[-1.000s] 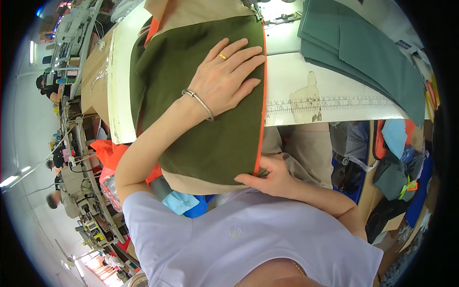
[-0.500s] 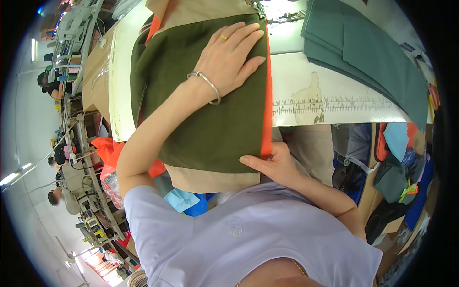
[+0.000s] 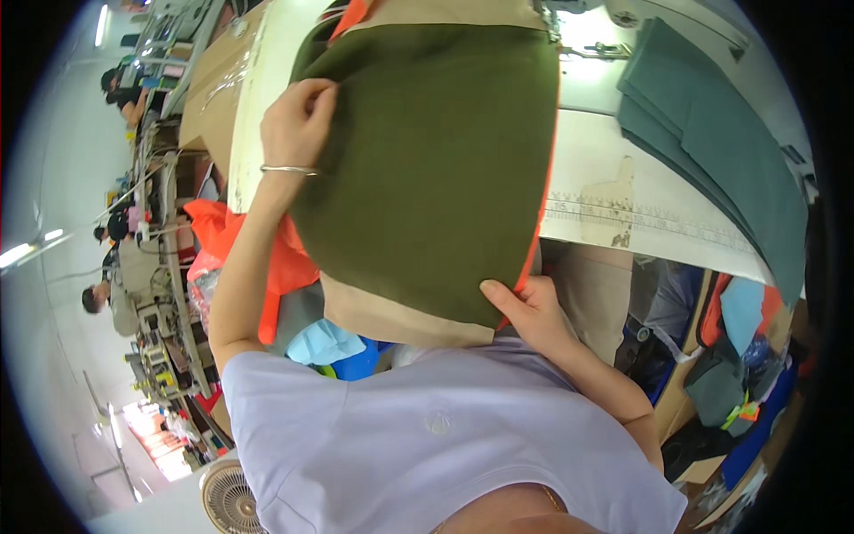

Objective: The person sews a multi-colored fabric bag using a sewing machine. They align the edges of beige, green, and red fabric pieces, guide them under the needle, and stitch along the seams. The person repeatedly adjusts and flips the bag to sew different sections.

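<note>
A dark olive fabric panel (image 3: 436, 160) with an orange layer (image 3: 539, 227) along its right edge spreads over the white sewing table (image 3: 587, 147). Beige cloth (image 3: 396, 316) shows at its near end and again at its far end. My left hand (image 3: 298, 125) is closed on the panel's left edge, fingers curled, with a bangle at the wrist. At the near right corner, my right hand (image 3: 532, 313) pinches the olive and orange layers, thumb on top. The far right corner of the panel lies by the sewing machine's presser foot (image 3: 553, 27).
Folded dark green cloth pieces (image 3: 712, 133) lie on the table's right. A ruler strip (image 3: 658, 218) runs along its near edge. Orange cloth (image 3: 283, 267) hangs at the left, and mixed fabric pieces (image 3: 716, 383) are piled below right. A fan (image 3: 233, 500) stands lower left.
My left hand has moved from flat on the panel's right side to its left edge and curled closed there. The right hand keeps its pinch on the near corner. The view has shifted slightly.
</note>
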Demonstrator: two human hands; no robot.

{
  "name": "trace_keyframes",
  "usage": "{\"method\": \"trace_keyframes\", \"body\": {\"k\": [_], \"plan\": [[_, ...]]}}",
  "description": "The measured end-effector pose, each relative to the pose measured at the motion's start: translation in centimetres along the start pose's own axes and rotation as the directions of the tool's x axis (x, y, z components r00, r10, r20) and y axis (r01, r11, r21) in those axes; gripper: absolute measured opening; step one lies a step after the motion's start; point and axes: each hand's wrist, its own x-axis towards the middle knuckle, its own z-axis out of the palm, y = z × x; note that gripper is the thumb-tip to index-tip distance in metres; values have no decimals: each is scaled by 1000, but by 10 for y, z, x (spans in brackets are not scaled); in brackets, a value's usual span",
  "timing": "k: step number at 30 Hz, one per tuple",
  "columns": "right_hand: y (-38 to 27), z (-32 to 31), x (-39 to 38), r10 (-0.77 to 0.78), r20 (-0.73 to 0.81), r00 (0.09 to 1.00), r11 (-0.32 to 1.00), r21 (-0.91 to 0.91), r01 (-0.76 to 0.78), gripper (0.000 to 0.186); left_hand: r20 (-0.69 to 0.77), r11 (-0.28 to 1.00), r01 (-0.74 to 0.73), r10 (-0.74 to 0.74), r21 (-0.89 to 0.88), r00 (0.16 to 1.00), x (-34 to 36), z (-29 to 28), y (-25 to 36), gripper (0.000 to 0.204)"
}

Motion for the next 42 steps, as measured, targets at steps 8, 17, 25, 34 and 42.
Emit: {"method": "trace_keyframes", "body": {"k": [8,17,25,34,42], "plan": [[3,-5,1,40,-1,999,998,-47,-40,30,711,506,766,-359,-396,605,-26,-32,-30,37],[-14,4,-8,71,-72,995,997,1,-71,35,133,906,-421,413,37,901,16,45,-24,47],[-1,-6,-9,174,-22,985,982,-71,-175,32,-37,925,-362,368,112,929,4,49,-34,41],[-16,4,-9,6,-46,999,994,-105,-11,47,-94,888,-160,221,431,971,33,31,-82,29],[-7,12,-5,95,-69,993,993,-66,-99,44,133,774,-628,632,-79,763,-13,44,-37,55]]}}
